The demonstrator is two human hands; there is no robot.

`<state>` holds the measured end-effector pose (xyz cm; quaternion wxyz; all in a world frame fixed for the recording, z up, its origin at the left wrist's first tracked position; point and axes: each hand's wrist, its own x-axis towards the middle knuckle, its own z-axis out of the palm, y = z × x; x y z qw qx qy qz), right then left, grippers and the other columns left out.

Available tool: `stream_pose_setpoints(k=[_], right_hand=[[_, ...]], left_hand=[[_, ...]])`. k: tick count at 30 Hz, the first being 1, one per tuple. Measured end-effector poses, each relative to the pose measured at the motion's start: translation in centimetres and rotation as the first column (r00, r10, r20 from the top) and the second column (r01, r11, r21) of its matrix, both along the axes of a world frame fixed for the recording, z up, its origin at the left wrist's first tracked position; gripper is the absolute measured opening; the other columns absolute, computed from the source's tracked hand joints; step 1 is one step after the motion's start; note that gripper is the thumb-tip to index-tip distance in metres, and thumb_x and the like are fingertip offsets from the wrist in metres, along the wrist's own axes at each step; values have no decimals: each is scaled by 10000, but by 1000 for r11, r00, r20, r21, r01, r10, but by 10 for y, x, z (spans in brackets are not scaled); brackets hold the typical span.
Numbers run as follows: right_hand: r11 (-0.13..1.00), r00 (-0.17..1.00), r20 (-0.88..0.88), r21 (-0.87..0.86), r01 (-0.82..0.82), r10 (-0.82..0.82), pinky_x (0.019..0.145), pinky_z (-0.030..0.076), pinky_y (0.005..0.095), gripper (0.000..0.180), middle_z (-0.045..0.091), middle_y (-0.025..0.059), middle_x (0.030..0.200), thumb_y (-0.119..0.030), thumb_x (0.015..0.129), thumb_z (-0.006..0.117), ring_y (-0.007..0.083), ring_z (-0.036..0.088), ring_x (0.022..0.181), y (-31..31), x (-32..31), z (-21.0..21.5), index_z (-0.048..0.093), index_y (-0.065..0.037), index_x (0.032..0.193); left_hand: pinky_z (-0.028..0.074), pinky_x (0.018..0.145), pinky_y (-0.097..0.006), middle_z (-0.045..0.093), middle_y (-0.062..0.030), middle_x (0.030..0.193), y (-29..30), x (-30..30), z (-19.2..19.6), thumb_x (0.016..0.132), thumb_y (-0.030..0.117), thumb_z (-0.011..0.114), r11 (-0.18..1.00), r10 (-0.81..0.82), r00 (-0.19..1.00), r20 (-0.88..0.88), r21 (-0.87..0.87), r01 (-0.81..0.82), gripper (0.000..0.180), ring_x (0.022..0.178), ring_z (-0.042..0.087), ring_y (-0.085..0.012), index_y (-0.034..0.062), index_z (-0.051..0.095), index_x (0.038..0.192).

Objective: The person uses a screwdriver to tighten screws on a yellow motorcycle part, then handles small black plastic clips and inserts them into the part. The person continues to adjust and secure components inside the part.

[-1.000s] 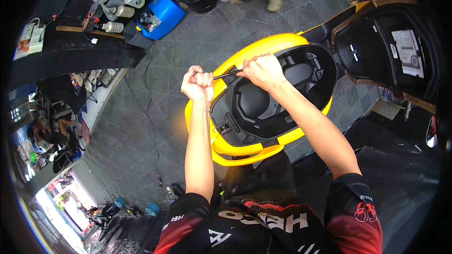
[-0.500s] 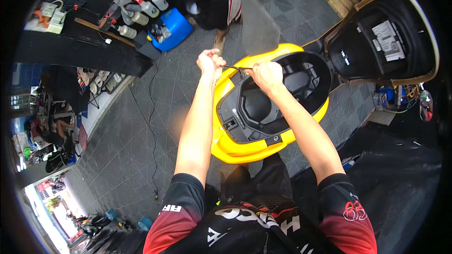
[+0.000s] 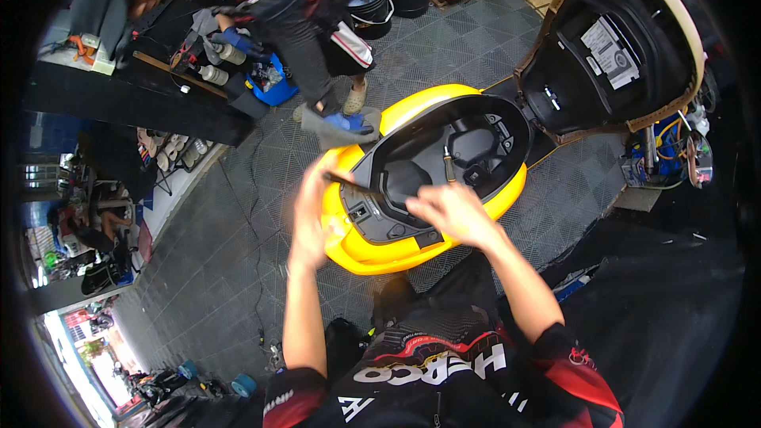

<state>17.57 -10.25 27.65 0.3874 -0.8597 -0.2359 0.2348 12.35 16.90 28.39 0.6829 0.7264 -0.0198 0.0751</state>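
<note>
A yellow scooter body [image 3: 380,261] with an open black storage compartment [image 3: 408,178] lies in front of me. At its left side my left hand [image 3: 311,210] is smeared by motion, with a thin dark strip [image 3: 349,184] sticking out of its fingers toward the compartment. Over the near right rim hangs my right hand [image 3: 458,212], also blurred, fingers pointing left; whether they grip anything is unclear. A slim tool [image 3: 449,165], like a screwdriver, rests inside the compartment. The seat [image 3: 610,51] stands raised at the far right, underside showing.
Another person's blue-gloved hand [image 3: 349,121] is at the body's far left edge with a grey cloth [image 3: 337,135]. Behind that person are a black bucket [image 3: 370,12] and a blue bin [image 3: 273,93]. A cable [image 3: 255,190] runs over the tiled floor at left.
Both hands have come nearer to me and drawn apart; the right no longer touches the dark strip. The other person has leaned in from the far side, bringing a cloth to the yellow body.
</note>
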Motion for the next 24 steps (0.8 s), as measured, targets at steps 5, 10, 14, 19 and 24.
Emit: stream_pose_setpoints(k=[5, 10, 14, 19, 24], right_hand=[[953, 838, -513, 301, -26, 185, 545, 414, 410, 423, 564, 133, 603, -354, 1024, 634, 218, 538, 521, -129, -77, -40, 643, -12, 775], [956, 803, -554, 286, -66, 221, 544, 423, 397, 390, 573, 133, 588, -330, 1014, 655, 239, 562, 510, -234, -70, -72, 664, -19, 778], [972, 831, -505, 153, -179, 233, 576, 457, 426, 358, 634, 150, 641, -348, 1001, 656, 307, 655, 591, -263, -12, -59, 697, -43, 819], [955, 817, -502, 68, -288, 282, 685, 516, 450, 279, 708, 158, 784, -321, 1003, 633, 358, 711, 772, -249, 38, -67, 706, -54, 964], [899, 874, -363, -170, -403, 323, 731, 503, 539, 372, 712, 201, 843, -417, 1008, 609, 421, 697, 875, -229, 62, -71, 717, -66, 947]], left_hand=[[570, 740, -354, 717, -88, 856, -154, -110, 5, 874, 388, 802, 877, -34, 791, -611, 361, 316, 749, 801, 732, -205, 69, 498, 1480], [551, 673, -382, 752, -205, 945, -284, -107, -13, 972, 197, 704, 879, 69, 746, -662, 394, 269, 624, 744, 743, -317, 65, 419, 1512], [539, 666, -450, 671, -170, 793, -319, -84, 4, 973, 193, 696, 829, 149, 737, -659, 490, 270, 661, 745, 708, -382, 73, 374, 1537], [563, 722, -494, 718, -225, 913, -319, -88, -23, 992, 197, 656, 714, 347, 769, -537, 683, 155, 461, 830, 717, -412, 88, 523, 1419], [566, 722, -488, 717, -221, 851, -298, -45, -30, 983, 201, 668, 746, 348, 650, -676, 619, 245, 462, 822, 704, -428, 74, 539, 1408]])
